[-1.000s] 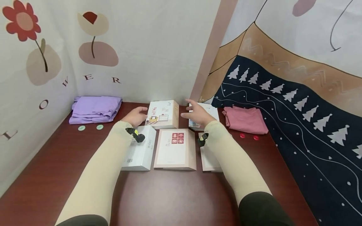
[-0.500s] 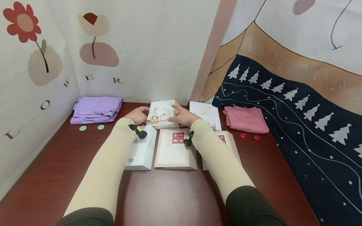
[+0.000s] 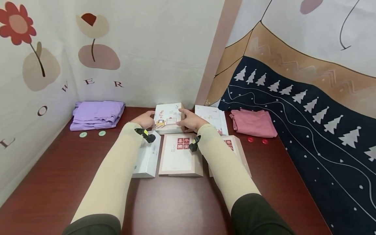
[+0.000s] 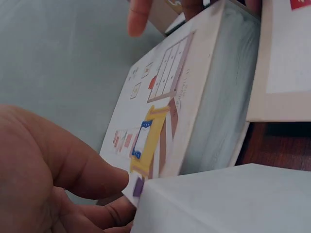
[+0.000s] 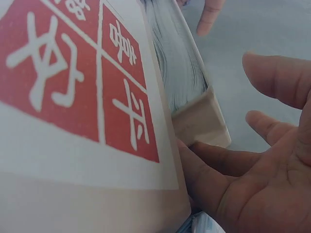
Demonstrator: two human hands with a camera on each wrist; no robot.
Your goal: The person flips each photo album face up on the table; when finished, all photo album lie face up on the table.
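Observation:
A thick photo album (image 3: 167, 114) with a drawn room scene on its white cover lies in the middle of the back row. My left hand (image 3: 144, 120) is at its left side, the thumb tip (image 4: 116, 180) against the near left corner in the left wrist view. On the other side, my right hand (image 3: 191, 121) has its lower fingers (image 5: 209, 182) at the pale spine, while its thumb (image 5: 272, 75) stands away from the cover. In front lies a matching album (image 3: 176, 163) with a red four-character square, partly overlapped by my right forearm.
A white box-like album (image 3: 147, 160) lies front left, another album (image 3: 239, 153) front right, a white one (image 3: 215, 116) back right. Folded purple cloth (image 3: 98, 114) has green buttons (image 3: 101, 133) before it; folded pink cloth (image 3: 254, 123) has red buttons (image 3: 265, 141). Fabric walls stand behind.
My right hand has moved left from over the back right album to the right side of the middle one. My left hand has shifted slightly right, closer to that album's corner.

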